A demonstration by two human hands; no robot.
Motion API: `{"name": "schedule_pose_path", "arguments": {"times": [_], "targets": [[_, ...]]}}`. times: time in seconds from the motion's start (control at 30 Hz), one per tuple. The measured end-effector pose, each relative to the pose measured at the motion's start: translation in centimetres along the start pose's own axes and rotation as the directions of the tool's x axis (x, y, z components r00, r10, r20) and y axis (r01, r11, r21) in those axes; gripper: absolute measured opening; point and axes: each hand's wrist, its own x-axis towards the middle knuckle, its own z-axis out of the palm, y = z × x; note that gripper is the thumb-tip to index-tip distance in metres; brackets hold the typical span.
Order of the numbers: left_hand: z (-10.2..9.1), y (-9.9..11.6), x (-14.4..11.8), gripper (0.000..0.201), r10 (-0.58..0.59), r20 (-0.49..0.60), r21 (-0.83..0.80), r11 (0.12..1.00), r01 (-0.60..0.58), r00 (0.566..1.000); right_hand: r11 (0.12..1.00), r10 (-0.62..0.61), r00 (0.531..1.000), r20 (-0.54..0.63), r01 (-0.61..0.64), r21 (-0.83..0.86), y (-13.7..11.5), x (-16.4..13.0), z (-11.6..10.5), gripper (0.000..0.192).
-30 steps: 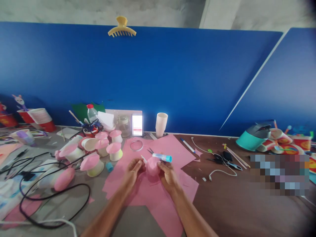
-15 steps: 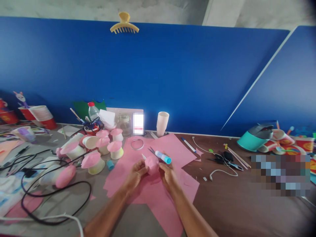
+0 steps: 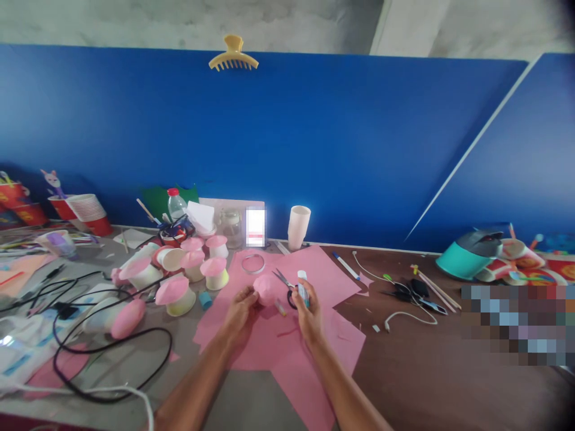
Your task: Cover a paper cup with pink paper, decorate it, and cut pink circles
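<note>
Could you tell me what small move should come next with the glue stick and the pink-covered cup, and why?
Probably bring the glue stick in the right hand across to the pink-covered cup held by the left hand; the two sit apart, side by side.

Craft desk w/ blue partition (image 3: pixel 314 143), paper cups (image 3: pixel 298 226), scissors (image 3: pixel 286 281)
</note>
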Motion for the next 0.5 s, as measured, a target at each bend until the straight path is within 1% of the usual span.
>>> {"name": "schedule_pose_path", "arguments": {"times": [0.07, 0.17, 0.3, 0.4, 0.5], "targets": [[-0.4, 0.3, 0.5, 0.032, 0.018, -0.026, -0.029, 0.999, -0.019, 1.0, 0.989, -0.081, 0.997, -0.011, 0.079, -0.122, 0.4, 0.1, 0.0, 0.034], [-0.8, 0.7, 1.2, 0.035, 0.042, -0.072, -0.044, 0.998, -0.045, 0.997, 0.944, -0.187, 0.982, 0.009, 0.182, -0.274, 0.9, 0.1, -0.1, 0.027], [-1.3, 0.9, 1.6, 0.034, 0.066, -0.095, -0.047, 0.996, -0.07, 0.993, 0.843, -0.307, 0.95, 0.059, 0.3, -0.447, 1.4, -0.1, 0.1, 0.024], [-1.6, 0.8, 1.8, 0.033, 0.087, -0.104, -0.041, 0.995, -0.092, 0.991, 0.771, -0.35, 0.932, 0.096, 0.345, -0.535, 1.3, -0.3, 0.1, 0.026], [-2.0, 0.8, 2.1, 0.032, 0.107, -0.111, -0.014, 0.994, -0.109, 0.988, 0.718, -0.355, 0.928, 0.111, 0.346, -0.604, 1.0, -0.4, 0.0, 0.027]]}}
